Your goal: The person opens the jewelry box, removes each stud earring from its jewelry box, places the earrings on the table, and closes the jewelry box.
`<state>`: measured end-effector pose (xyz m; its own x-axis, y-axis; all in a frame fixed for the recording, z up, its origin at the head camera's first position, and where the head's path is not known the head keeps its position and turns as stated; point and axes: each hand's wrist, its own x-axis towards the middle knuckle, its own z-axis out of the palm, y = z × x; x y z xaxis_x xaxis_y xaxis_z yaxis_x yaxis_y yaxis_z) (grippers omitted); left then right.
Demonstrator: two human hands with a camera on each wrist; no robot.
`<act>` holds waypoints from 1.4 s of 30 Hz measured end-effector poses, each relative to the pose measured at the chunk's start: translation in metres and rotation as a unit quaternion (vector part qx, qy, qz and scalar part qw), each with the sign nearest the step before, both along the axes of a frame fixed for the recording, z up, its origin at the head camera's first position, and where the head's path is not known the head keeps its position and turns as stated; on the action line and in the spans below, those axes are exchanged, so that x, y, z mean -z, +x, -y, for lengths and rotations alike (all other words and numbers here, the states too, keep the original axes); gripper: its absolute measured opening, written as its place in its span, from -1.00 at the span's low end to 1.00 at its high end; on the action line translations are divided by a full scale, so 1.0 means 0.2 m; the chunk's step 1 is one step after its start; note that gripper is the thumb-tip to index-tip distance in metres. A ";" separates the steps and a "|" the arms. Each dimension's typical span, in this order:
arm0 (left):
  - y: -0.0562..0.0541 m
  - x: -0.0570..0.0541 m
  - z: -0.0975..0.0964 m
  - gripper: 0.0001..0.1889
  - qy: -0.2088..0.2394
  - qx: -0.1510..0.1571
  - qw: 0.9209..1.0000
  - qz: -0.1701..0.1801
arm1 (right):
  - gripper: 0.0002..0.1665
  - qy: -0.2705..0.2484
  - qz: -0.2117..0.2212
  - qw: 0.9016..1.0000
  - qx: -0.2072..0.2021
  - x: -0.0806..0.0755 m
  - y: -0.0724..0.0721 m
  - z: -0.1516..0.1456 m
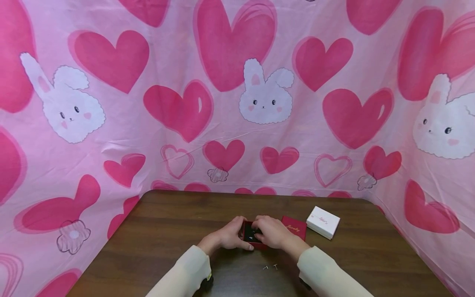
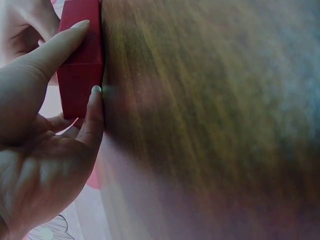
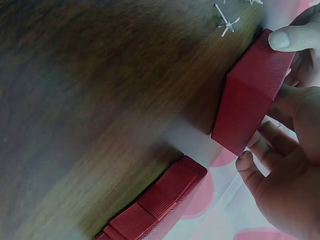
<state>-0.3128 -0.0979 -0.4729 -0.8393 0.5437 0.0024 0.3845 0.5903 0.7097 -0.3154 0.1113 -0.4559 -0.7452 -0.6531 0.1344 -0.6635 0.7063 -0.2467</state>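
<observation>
My left hand point(image 1: 233, 234) grips a small red jewelry box point(image 2: 82, 80) at its left side, the thumb on the near wall and the fingers around the far corner. The box stands uncovered on the table, showing a black insert point(image 1: 250, 232) with a small silver piece point(image 1: 251, 237) on it. My right hand point(image 1: 271, 232) reaches over the box's right side, its fingers bent down into it. What those fingertips hold I cannot tell. Two small silver earrings point(image 1: 265, 267) point(image 1: 275, 266) lie in front of the box; one star-shaped earring point(image 3: 228, 24) shows in the right wrist view.
The red lid point(image 1: 295, 227) with gold lettering and a ribbon band point(image 3: 155, 200) lies right of the box, close by my right hand. Beyond it sits a white box point(image 1: 323, 222) with red print. A heart-and-rabbit cloth point(image 1: 230, 132) hangs around the wooden table point(image 1: 167, 218).
</observation>
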 end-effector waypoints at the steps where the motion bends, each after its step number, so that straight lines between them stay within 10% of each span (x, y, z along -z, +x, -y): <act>1: 0.00 0.00 0.00 -0.29 0.000 -0.001 1.000 0.001 | -0.83 0.000 -0.001 1.000 -0.002 0.00 0.00 0.00; 42: 0.00 -0.01 0.00 -0.29 -0.006 0.001 1.000 -0.006 | -0.89 0.007 -0.035 0.999 0.011 0.01 -0.02 0.06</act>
<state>-0.3133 -0.0973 -0.4717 -0.8378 0.5460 0.0063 0.3948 0.5978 0.6977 -0.3200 0.0993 -0.4572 -0.7485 -0.6392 0.1764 -0.6631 0.7240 -0.1902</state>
